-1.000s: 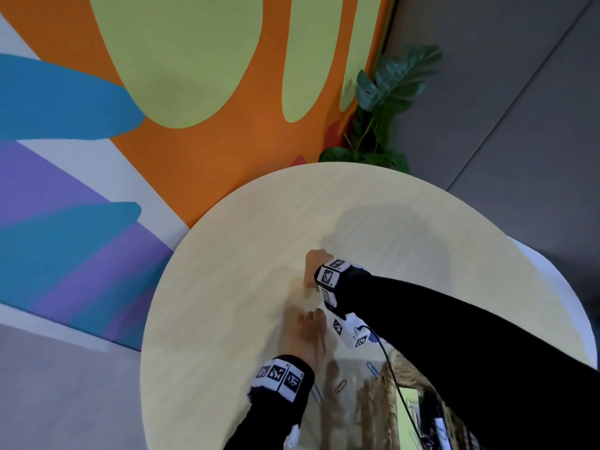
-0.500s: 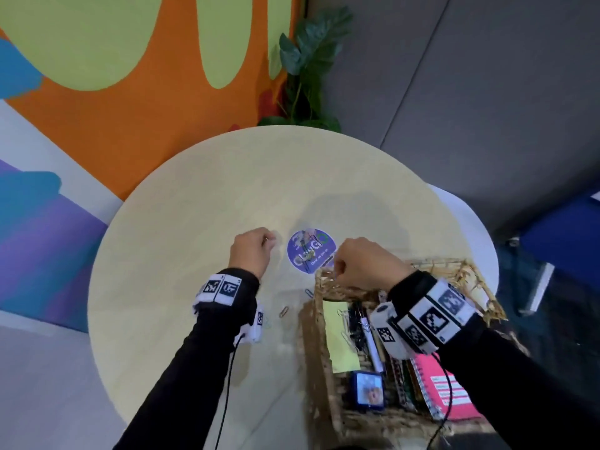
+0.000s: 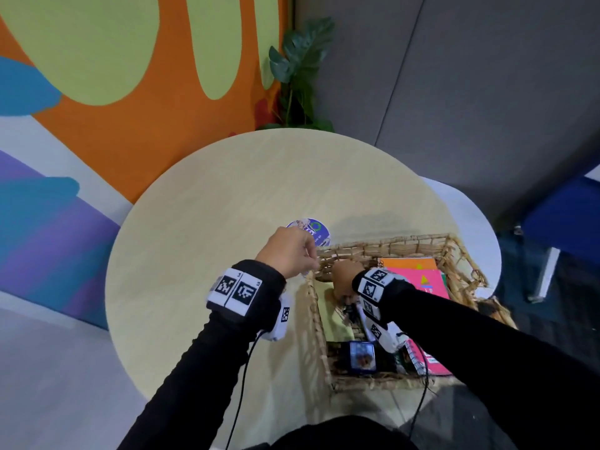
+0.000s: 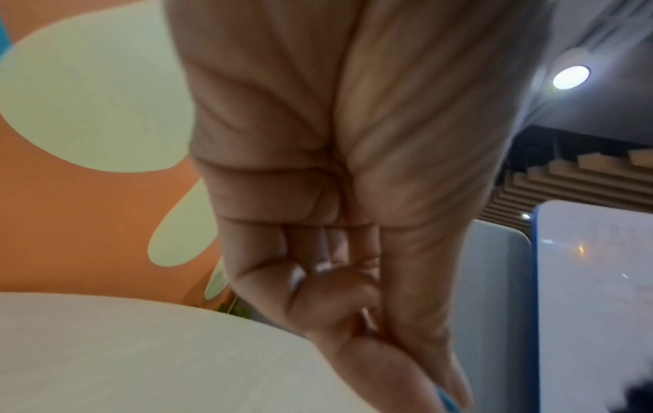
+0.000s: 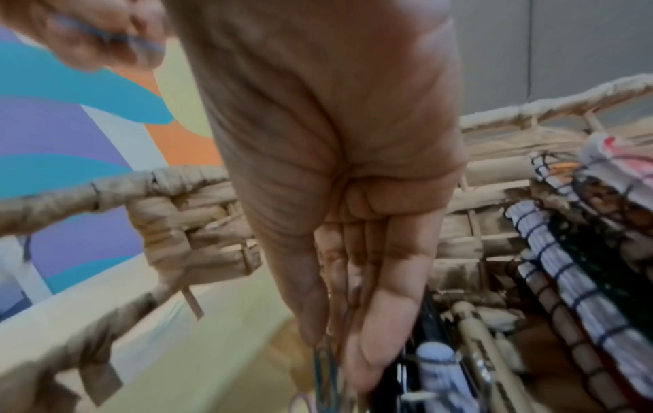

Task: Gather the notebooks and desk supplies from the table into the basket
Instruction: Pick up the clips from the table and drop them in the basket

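Observation:
A wicker basket (image 3: 454, 251) stands at the round table's (image 3: 211, 222) right edge. It holds an orange notebook (image 3: 409, 264), a pink notebook (image 3: 422, 280), a yellow pad (image 3: 328, 306) and pens (image 5: 473, 349). My right hand (image 3: 344, 277) is down inside the basket's far left corner. Its fingers (image 5: 381, 321) point down and pinch thin coloured paper clips (image 5: 325, 363). My left hand (image 3: 292, 251) hovers just outside that corner, pinching a blue paper clip (image 5: 106, 36) between thumb and fingers. In the left wrist view that hand (image 4: 441, 385) is blurred.
A round purple sticker (image 3: 313, 230) lies on the table just beyond my left hand. A small blue device (image 3: 362, 357) lies at the basket's near end. A potted plant (image 3: 298, 76) stands behind the table by the painted wall. A white table (image 3: 470, 222) adjoins on the right.
The view has swung from the bare table to the basket. My right hand went from the basket's rim down inside it. My left hand moved right to the basket's corner.

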The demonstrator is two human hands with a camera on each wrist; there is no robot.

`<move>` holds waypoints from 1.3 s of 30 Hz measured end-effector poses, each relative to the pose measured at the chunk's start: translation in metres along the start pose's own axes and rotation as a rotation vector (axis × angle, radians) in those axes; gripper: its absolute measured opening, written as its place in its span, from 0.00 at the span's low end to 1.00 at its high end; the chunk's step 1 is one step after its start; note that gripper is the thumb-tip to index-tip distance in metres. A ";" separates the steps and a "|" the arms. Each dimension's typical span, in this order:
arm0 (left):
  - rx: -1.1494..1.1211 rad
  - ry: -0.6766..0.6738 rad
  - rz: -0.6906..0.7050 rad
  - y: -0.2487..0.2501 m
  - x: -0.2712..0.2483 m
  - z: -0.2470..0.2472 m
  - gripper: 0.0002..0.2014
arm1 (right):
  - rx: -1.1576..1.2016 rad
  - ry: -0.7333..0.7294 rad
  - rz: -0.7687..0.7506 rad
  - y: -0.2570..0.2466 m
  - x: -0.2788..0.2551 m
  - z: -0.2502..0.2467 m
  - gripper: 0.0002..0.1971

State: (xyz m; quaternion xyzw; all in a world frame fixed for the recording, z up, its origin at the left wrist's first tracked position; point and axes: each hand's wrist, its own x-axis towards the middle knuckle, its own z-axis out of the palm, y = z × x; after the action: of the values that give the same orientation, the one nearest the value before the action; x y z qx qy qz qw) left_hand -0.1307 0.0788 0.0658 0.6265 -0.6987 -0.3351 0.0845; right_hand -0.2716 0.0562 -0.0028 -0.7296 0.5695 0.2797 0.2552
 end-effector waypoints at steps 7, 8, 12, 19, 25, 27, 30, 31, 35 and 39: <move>0.216 -0.216 0.055 0.034 0.012 0.049 0.11 | 0.224 0.191 0.004 0.033 -0.024 -0.009 0.06; 0.285 -0.236 0.064 0.041 0.015 0.057 0.11 | 0.265 0.222 -0.008 0.040 -0.032 -0.009 0.06; 0.490 -0.368 0.068 0.053 0.031 0.089 0.07 | 0.429 0.199 0.037 0.064 -0.056 0.007 0.09; 0.645 -0.545 -0.052 0.019 0.092 0.145 0.15 | 0.600 0.172 0.073 0.082 -0.069 0.026 0.08; 0.425 -0.404 0.040 0.043 0.049 0.107 0.17 | 0.602 0.178 0.055 0.080 -0.070 0.026 0.08; 0.257 -0.276 0.072 0.045 0.039 0.079 0.10 | 0.585 0.244 0.015 0.078 -0.069 0.020 0.08; -0.030 -0.010 0.108 0.016 0.027 0.046 0.09 | 0.704 0.338 -0.082 0.065 -0.070 -0.001 0.06; -0.071 0.070 0.084 0.000 0.021 0.038 0.09 | 0.752 0.369 -0.117 0.058 -0.070 -0.011 0.06; -0.104 0.208 -0.086 -0.084 0.005 0.028 0.09 | 0.792 0.458 -0.254 0.018 -0.065 -0.051 0.05; -0.002 0.109 -0.160 -0.140 -0.008 0.041 0.07 | 0.857 0.431 -0.346 -0.030 -0.045 -0.075 0.06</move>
State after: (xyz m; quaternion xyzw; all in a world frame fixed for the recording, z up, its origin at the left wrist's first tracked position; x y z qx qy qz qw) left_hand -0.0371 0.1026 -0.0434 0.6974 -0.6405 -0.3069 0.0963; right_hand -0.2429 0.0419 0.0840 -0.6842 0.5437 -0.1822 0.4507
